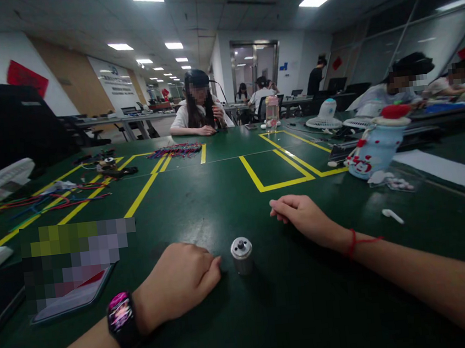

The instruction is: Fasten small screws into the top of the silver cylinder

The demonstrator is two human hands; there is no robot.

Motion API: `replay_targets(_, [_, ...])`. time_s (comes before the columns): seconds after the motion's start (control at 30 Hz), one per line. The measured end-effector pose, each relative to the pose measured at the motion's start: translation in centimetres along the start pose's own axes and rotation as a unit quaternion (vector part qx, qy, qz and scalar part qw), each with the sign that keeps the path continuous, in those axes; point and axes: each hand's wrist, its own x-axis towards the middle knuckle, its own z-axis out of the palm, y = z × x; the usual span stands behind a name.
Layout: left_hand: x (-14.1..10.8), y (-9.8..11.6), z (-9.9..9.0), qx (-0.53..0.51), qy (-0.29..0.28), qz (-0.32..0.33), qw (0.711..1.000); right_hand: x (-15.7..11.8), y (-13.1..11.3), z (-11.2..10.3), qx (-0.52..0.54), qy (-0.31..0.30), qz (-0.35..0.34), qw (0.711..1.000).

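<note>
On table [194,200]: metal cylinder [242,259], upright, ungrasped; left hand [180,276], right hand [306,217] curled, seemingly empty; pickup would need wider grip.

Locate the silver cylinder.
Head view, below center: the silver cylinder stands upright on the green table, between left hand and right hand, nearer the left.

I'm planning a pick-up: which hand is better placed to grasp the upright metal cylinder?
Left, I'd judge. The left hand is close beside the metal cylinder, with only a narrow gap; the right hand is farther off and farther forward.
</note>
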Motion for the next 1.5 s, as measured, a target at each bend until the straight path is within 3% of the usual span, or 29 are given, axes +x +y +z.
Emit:
replay_targets(0.2, [-0.1, -0.2, 0.1, -0.009, 0.008, -0.002, 1.000, 0.4, 1.5, -0.1, 0.016, -0.008, 0.020, 1.000])
replay_targets(0.33, [-0.2, -0.2, 0.2, -0.006, 0.012, -0.003, 1.000, -0.3, 0.2, 0.4, -0.045, -0.036, -0.018, 0.998])
replay_targets(0.53, [-0.1, -0.1, 0.3, -0.010, 0.030, -0.004, 0.999, -2.0, -3.7, 2.1, -0.117, -0.050, -0.173, 0.977])
replay_targets(0.7, [0.0, 0.1, 0.2, 0.004, 0.020, -0.011, 1.000, -2.4, -5.0, 3.3, -0.175, -0.056, -0.177, 0.967])
replay_targets(0.87, [0.0, 0.2, 0.0, 0.007, 0.013, -0.008, 1.000, -1.7, -4.6, 2.1, -0.094, -0.049, -0.167, 0.980])
replay_targets(0.93, [0.0, 0.2, 0.0, 0.002, 0.015, -0.005, 1.000, -1.5, -4.1, 1.0, -0.093, -0.084, -0.167, 0.978])
replay_targets(1.07, [-0.1, 0.0, 0.1, 0.001, 0.012, -0.002, 1.000, -1.5, -2.4, -0.5, -0.169, -0.226, -0.147, 0.948])
replay_targets(1.17, [-0.1, -0.1, 0.1, -0.003, 0.008, 0.000, 1.000, -1.7, -1.5, -0.6, -0.211, -0.263, -0.148, 0.930])
replay_targets(1.3, [-0.2, -0.1, 0.1, -0.011, 0.001, 0.000, 1.000, -1.8, -1.3, -0.4, -0.217, -0.257, -0.153, 0.929])
replay_targets(1.37, [-0.2, -0.1, 0.1, -0.013, -0.001, 0.000, 1.000, -1.7, -1.3, -0.5, -0.176, -0.248, -0.143, 0.942])
replay_targets(1.5, [-0.2, -0.1, 0.0, -0.010, 0.000, 0.000, 1.000, -1.0, -0.5, -0.7, -0.017, -0.135, -0.048, 0.990])
